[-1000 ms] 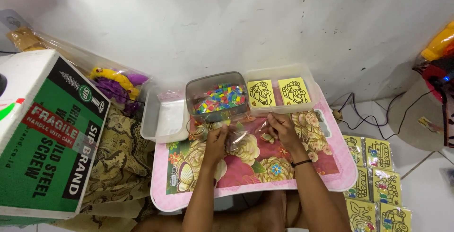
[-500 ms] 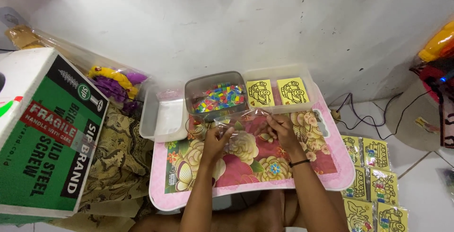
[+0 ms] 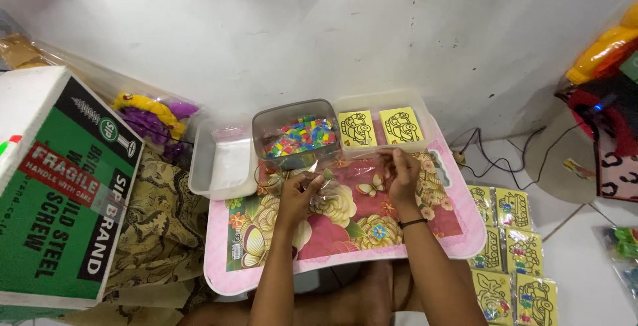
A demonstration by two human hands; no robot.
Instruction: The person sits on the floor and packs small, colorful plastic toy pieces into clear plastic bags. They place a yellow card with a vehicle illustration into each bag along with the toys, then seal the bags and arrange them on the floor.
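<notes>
We pinch a clear plastic sleeve [image 3: 345, 181] between both hands: our left hand [image 3: 297, 193] grips its left end with fingers pressed together, our right hand [image 3: 401, 174] closes on its right end. The sleeve stretches between them above the floral tray table [image 3: 266, 259], near its far edge. Just beyond, a grey tub [image 3: 263, 126] holds colourful small pieces, a clear tub [image 3: 412, 100] holds yellow picture cards [image 3: 379, 126], and a white tub [image 3: 203, 173] sits at the far left corner.

Both hands [image 3: 300, 192] [image 3: 403, 174] on a clear plastic sleeve [image 3: 345, 178] over a floral tray [image 3: 266, 273].
</notes>
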